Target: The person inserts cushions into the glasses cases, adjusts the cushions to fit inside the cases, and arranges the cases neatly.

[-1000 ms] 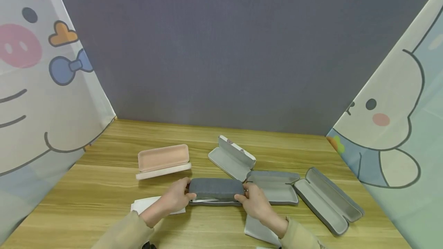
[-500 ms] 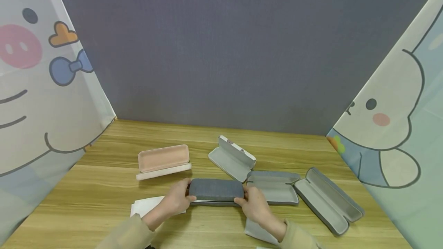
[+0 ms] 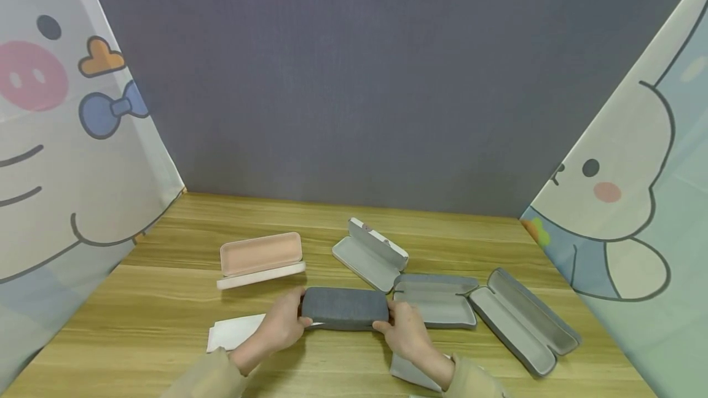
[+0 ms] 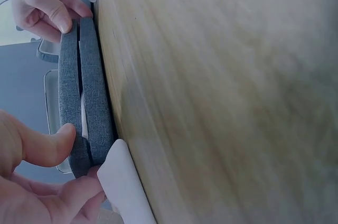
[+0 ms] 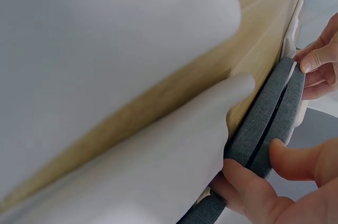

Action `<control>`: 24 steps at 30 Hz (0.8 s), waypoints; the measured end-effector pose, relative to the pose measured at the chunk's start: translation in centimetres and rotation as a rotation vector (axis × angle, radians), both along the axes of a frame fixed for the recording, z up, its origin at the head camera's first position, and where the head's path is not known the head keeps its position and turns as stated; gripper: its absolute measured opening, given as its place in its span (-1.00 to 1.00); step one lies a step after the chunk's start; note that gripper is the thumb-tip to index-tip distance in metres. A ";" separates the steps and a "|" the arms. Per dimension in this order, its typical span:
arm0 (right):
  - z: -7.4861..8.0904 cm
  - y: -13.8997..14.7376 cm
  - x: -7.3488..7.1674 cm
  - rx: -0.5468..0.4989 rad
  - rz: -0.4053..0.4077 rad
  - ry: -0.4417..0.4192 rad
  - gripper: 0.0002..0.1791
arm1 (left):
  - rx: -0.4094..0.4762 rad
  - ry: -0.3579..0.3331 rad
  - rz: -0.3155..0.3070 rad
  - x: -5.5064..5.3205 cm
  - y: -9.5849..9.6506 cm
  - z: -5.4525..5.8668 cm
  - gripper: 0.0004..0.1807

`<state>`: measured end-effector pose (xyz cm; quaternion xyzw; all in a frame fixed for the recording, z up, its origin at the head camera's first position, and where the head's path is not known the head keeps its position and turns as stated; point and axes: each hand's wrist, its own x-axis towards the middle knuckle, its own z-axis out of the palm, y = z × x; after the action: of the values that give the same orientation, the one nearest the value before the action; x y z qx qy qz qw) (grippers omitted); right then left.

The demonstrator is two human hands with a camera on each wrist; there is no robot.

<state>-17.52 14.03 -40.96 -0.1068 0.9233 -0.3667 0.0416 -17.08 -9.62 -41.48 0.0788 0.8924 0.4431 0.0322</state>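
A dark grey fabric glasses case (image 3: 345, 306) lies at the front middle of the table, its lid almost down. Through the thin gap between its halves pokes a white cloth edge (image 4: 84, 115). My left hand (image 3: 282, 322) grips the case's left end, with the thumb (image 4: 59, 145) on the lid side and fingers below. At the opposite end my right hand (image 3: 408, 328) pinches the case the same way, its thumb (image 5: 290, 158) on the lid. What lies deeper inside the case is hidden.
Opened cases stand around: a pink-lined one (image 3: 262, 255), a white one with grey lining (image 3: 367, 263), and two grey ones (image 3: 437, 309) (image 3: 511, 327) at the right. White cloths (image 3: 235, 330) (image 3: 412, 371) lie near both forearms. A dark panel (image 3: 354, 85) stands behind.
The case's lid has come down between both hands, and the front gap with the white edge has narrowed. Both hands have stayed at the case's ends.
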 end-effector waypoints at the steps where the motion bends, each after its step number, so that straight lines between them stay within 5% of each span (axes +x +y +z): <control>1: 0.0 0.0 0.0 0.010 -0.003 0.007 -0.47 | -0.013 0.006 0.001 0.0 0.0 0.0 -0.51; 15: 0.0 0.0 0.0 0.074 0.001 0.053 -0.57 | -0.130 0.046 0.032 0.1 0.1 0.1 -0.47; 24: 0.2 0.1 -0.3 0.067 0.014 -0.002 -0.62 | -0.146 0.043 0.033 -0.1 0.0 0.2 -0.47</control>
<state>-17.84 14.15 -40.72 -0.1115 0.9342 -0.3354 0.0487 -17.21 -9.62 -41.31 0.0712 0.9239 0.3757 0.0114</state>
